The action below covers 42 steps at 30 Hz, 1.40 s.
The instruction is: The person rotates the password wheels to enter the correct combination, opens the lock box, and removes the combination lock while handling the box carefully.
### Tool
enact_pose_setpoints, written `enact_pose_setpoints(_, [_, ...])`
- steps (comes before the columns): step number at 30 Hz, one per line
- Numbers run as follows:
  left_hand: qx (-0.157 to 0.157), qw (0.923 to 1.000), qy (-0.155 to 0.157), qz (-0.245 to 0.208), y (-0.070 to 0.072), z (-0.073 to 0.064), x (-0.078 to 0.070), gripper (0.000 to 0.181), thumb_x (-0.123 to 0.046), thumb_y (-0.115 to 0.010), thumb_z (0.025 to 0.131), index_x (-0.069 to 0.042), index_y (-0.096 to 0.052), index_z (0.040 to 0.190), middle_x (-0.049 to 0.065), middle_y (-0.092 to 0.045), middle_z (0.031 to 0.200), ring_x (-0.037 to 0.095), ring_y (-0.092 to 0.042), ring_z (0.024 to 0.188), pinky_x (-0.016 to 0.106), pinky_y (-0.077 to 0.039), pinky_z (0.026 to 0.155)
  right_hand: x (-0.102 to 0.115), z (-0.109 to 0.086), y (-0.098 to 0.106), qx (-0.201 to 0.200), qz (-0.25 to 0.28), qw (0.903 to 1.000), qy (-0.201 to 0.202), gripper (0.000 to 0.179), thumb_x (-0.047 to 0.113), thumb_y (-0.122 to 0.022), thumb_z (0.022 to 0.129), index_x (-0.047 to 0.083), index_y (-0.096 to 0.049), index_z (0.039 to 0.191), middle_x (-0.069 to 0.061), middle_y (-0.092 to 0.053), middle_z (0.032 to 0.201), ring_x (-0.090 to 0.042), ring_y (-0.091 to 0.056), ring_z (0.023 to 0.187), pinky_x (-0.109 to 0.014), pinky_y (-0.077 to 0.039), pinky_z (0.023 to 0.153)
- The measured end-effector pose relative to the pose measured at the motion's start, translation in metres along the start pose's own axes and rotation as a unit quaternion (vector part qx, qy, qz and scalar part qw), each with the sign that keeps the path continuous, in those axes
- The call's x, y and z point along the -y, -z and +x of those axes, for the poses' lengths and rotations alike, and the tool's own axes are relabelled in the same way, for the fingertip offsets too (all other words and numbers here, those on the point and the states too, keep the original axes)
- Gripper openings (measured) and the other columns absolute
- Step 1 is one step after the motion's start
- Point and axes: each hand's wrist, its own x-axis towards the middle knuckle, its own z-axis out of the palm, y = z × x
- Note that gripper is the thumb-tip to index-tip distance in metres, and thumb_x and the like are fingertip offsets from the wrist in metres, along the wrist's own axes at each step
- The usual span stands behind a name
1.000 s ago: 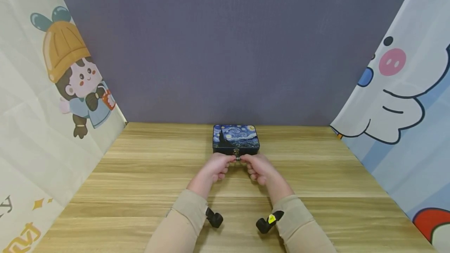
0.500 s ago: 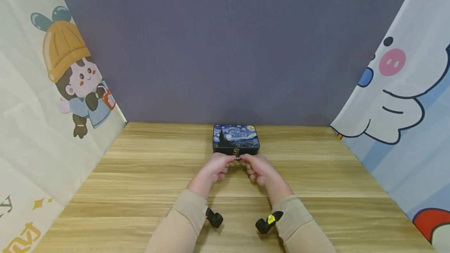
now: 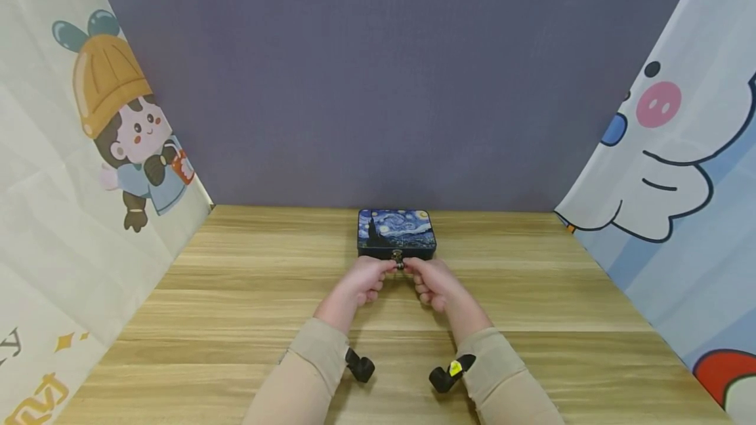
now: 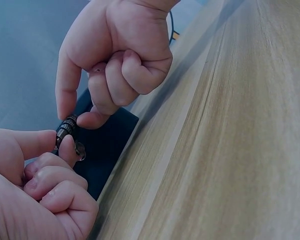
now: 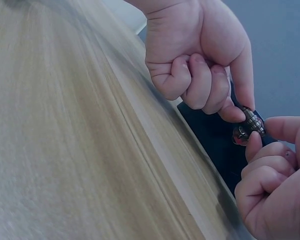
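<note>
A small rectangular box (image 3: 396, 228) with a swirling blue night-sky picture on its lid lies closed at the back of the table. At its front clasp (image 3: 397, 255) is a small cylindrical combination padlock (image 4: 66, 129) with ringed dials. My left hand (image 3: 365, 279) pinches one end of the padlock between thumb and index finger. From the other side, my right hand (image 3: 436, 282) pinches the opposite end the same way. In the right wrist view the padlock (image 5: 253, 121) sits between both sets of fingertips, against the box's dark front (image 5: 210, 132). The remaining fingers of both hands are curled in.
The box stands on a wood-grain table (image 3: 260, 294), close to a grey back panel (image 3: 378, 84). Cartoon-printed sheets flank it, the left sheet (image 3: 41, 149) and the right sheet (image 3: 720, 228). Black wrist-camera mounts (image 3: 360, 366) hang from the sleeves.
Both hands and the box keep their places. Between the fingertips the padlock looks slightly turned and darker than before.
</note>
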Motion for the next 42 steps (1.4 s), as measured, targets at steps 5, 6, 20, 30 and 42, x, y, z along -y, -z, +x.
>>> enact_pose_setpoints(5, [0.007,0.9998,0.006,-0.016,0.0007,0.0003,-0.0006,0.036,-0.025,-0.058,0.103,0.008,-0.064,0.116,-0.008,-0.029,0.057,0.007,-0.018,0.044,0.023,-0.017,0.040,0.0003,0.0009,0.0016,-0.001,0.004,1.0000,-0.003,0.038,0.037,-0.065,0.097,-0.001,-0.062,0.099,0.009,-0.030,0.055,-0.005,-0.022,0.045,-0.021,-0.019,0.040])
enact_pose_setpoints(6, [0.008,0.9998,0.006,-0.020,0.0008,0.0003,-0.0009,0.036,-0.025,-0.057,0.103,0.008,-0.063,0.116,-0.008,-0.029,0.057,0.007,-0.017,0.044,0.023,-0.017,0.040,0.0005,0.0010,0.0020,-0.003,0.003,1.0000,-0.004,0.039,0.038,-0.065,0.097,-0.001,-0.062,0.101,0.009,-0.030,0.056,-0.005,-0.022,0.045,-0.021,-0.019,0.040])
enact_pose_setpoints(20, [0.017,0.9982,0.022,-0.052,0.0023,0.0001,-0.0033,0.032,-0.022,-0.053,0.104,0.008,-0.061,0.111,-0.009,-0.027,0.057,0.005,-0.016,0.043,0.022,-0.015,0.040,0.0037,0.0016,0.0066,-0.003,0.024,0.9995,-0.019,0.051,0.041,-0.064,0.098,-0.006,-0.059,0.118,0.011,-0.029,0.055,-0.003,-0.021,0.044,-0.019,-0.018,0.039])
enact_pose_setpoints(30, [0.023,0.9969,0.027,-0.070,0.0026,0.0002,-0.0029,0.030,-0.023,-0.054,0.103,0.006,-0.061,0.109,-0.008,-0.028,0.057,0.005,-0.016,0.043,0.022,-0.015,0.040,0.0041,0.0003,0.0077,-0.011,0.021,0.9996,-0.019,0.050,0.042,-0.064,0.098,-0.004,-0.061,0.116,0.010,-0.029,0.055,-0.003,-0.022,0.043,-0.020,-0.018,0.039])
enact_pose_setpoints(42, [0.021,0.9960,0.025,-0.083,0.0023,0.0011,-0.0027,0.027,-0.025,-0.057,0.104,0.002,-0.062,0.104,-0.008,-0.031,0.059,0.005,-0.017,0.044,0.022,-0.016,0.040,0.0041,0.0003,0.0085,-0.011,0.023,0.9995,-0.018,0.047,0.042,-0.065,0.098,-0.003,-0.062,0.113,0.010,-0.029,0.055,-0.003,-0.022,0.043,-0.019,-0.019,0.039])
